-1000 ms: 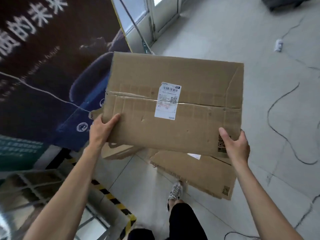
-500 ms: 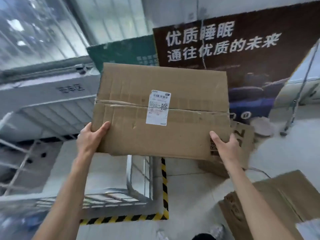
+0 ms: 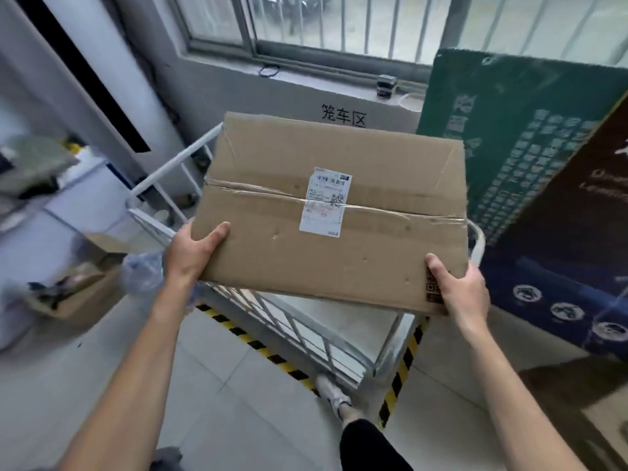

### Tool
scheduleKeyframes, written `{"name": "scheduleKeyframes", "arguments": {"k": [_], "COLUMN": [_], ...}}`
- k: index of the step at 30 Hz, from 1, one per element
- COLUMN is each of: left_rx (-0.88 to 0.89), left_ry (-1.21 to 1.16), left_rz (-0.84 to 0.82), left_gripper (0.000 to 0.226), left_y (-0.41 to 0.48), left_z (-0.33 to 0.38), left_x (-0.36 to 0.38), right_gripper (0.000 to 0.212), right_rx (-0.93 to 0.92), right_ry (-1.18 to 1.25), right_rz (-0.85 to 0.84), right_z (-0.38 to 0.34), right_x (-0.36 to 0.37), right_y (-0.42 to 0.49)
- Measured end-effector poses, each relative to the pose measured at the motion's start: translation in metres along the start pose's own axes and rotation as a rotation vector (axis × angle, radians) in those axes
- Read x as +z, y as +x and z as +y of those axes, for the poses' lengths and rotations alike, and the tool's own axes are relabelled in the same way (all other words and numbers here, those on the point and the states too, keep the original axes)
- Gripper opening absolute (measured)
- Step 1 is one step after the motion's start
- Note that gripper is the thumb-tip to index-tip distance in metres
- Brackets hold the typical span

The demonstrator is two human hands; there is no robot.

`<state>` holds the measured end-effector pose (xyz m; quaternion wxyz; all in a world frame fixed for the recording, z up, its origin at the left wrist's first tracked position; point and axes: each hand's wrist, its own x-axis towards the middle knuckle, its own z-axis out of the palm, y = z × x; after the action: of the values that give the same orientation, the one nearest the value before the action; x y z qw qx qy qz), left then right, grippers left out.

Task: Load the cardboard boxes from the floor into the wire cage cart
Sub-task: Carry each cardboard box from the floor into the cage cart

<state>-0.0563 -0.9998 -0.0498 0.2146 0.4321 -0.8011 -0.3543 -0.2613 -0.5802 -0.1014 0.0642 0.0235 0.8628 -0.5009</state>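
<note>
Barred window (image 3: 339, 25) and grey wall behind; tiled floor (image 3: 238, 385) marked with yellow-black hazard tape (image 3: 258, 345). Wire cage cart (image 3: 299, 329) parked inside the taped zone, printed banner (image 3: 543, 185) leaning just beside it. Cardboard box (image 3: 333, 212) held in the air above the cart, tilted, shipping label (image 3: 325, 202) facing up. Left hand (image 3: 193, 253) clamped on near left corner, right hand (image 3: 458, 290) clamped on near right corner; hands well apart.
</note>
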Motion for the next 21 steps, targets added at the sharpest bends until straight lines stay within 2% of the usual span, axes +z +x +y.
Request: {"name": "scheduleKeyframes", "arguments": {"k": [7,11,13,17,21], "left_rx": [0.009,-0.017,-0.031,-0.033,-0.053], "left_ry": [-0.009,0.035,0.051,-0.010,-0.031], "left_rz": [-0.015,-0.068,-0.102,-0.220,-0.384], "left_gripper": [0.080,0.103,0.106,0.089,0.099], "left_y": [0.118,0.181,0.212,0.266,0.324], "left_z": [-0.028,-0.029,-0.032,-0.048,-0.070], "left_x": [-0.013,-0.002,0.006,0.037,0.097], "right_gripper": [0.067,0.072,0.071,0.069,0.072], "right_rx": [-0.021,-0.003,0.029,0.108,0.253], "right_ry": [0.034,0.024,0.012,-0.043,-0.085], "right_rz": [-0.059,-0.052,-0.051,-0.022,0.041], "right_z": [-0.053,-0.078,-0.087,-0.091,-0.067], "right_x": [0.112,0.154,0.173,0.200,0.226], "right_y": [0.061,0.099,0.116,0.134,0.128]}}
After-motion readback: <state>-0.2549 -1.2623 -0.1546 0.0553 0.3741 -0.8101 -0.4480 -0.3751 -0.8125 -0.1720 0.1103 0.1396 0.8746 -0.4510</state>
